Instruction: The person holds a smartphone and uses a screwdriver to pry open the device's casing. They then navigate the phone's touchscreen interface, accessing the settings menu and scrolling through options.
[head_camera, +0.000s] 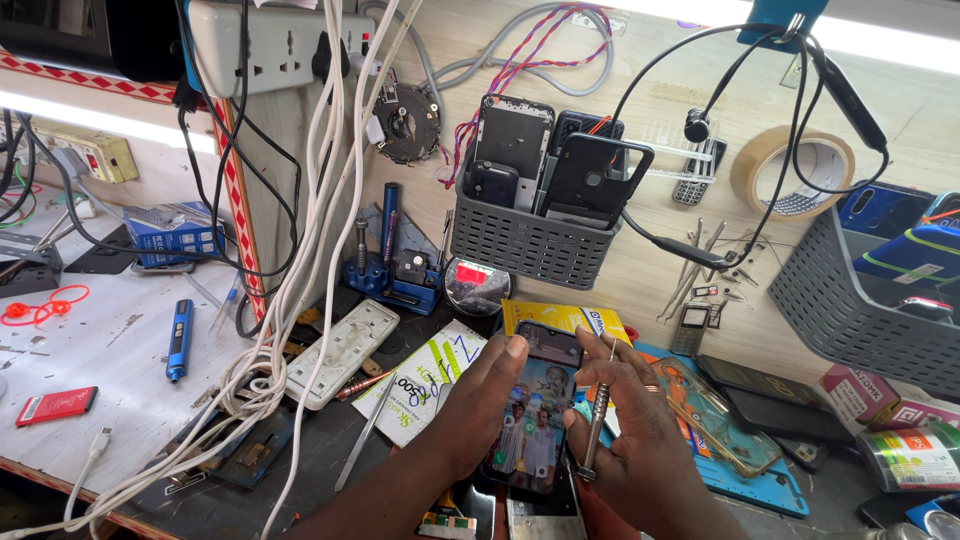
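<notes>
Lit phone screen (534, 418) at lower centre, upright rectangle, showed colourful picture with small icons, gripped between left hand (478, 410) and right hand (628, 430). Yellow packet (566, 320) lay just behind it. White-and-green printed card (425, 378) lay left of it. Blue box (172, 236) sat at mid left. Small red flat label-faced pack (56, 404) lay at far left. Pink box (862, 392) and orange-green packet (915, 455) sat at lower right.
</notes>
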